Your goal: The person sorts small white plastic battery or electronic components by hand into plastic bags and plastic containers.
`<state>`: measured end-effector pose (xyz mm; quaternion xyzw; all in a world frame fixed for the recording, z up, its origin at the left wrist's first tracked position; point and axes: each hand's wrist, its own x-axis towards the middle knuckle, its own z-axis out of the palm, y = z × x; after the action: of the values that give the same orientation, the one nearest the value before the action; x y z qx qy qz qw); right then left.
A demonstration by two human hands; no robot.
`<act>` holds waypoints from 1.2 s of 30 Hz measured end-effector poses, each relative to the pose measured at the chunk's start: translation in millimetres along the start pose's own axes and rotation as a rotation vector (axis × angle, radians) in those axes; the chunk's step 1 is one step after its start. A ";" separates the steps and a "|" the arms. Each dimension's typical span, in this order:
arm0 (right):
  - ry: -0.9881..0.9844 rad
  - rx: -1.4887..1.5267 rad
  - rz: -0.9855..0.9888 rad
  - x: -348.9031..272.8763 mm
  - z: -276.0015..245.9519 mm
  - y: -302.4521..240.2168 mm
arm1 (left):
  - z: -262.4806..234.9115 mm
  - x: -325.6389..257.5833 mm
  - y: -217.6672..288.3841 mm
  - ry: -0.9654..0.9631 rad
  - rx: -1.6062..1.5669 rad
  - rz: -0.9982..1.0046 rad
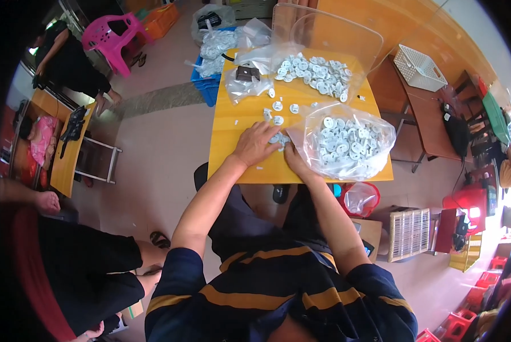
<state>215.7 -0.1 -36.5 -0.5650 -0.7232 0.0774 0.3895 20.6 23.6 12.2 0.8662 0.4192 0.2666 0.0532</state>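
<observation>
My left hand (257, 143) rests on the yellow wooden table, fingers stretched forward and thumb apart, against a few small white round plastic parts (279, 138). On the other side of these parts is my right hand (297, 162), partly covered by the edge of a clear plastic bag (385, 137); its fingertips are hard to make out. Many more of the white parts (346, 139) fill the bag, whose mouth faces my hands. A few loose parts (278, 106) lie just beyond my left hand. At the far side, another heap of parts (318, 74) lies on a clear plastic sheet.
A small dark box (247, 74) lies on a plastic bag at the far left of the table (224, 154). Blue crates (205, 86) with bagged goods stand beyond it. A red bin (362, 196) is below the right edge. Other people stand at the left (67, 62).
</observation>
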 end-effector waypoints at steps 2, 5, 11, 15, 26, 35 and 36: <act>0.010 -0.009 -0.012 -0.7 -3.7 -3.6 | -1.5 2.6 0.7 0.047 -0.020 0.018; 0.040 0.003 -0.048 -0.1 -6.5 -6.8 | -4.5 9.9 2.1 -0.048 -0.016 -0.021; 0.066 -0.014 -0.123 2.0 -12.6 -17.4 | 3.4 -2.4 -3.5 0.148 -0.103 -0.192; 0.050 0.002 -0.165 3.3 -14.2 -14.8 | -0.2 -2.8 -1.6 0.148 -0.049 -0.144; 0.099 0.046 -0.167 6.9 -12.9 -14.5 | -91.9 82.2 80.6 0.242 -0.554 -0.008; -0.415 0.716 0.227 -12.5 24.7 25.5 | -12.9 147.6 153.9 -0.225 -0.749 0.065; -0.406 0.711 0.239 -13.3 19.1 24.2 | 3.4 150.2 151.2 -0.428 -1.095 -0.157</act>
<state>222.4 3.0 -69.3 -0.4485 -0.6430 0.4762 0.3982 203.9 40.3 119.7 0.7137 0.2635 0.2588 0.5952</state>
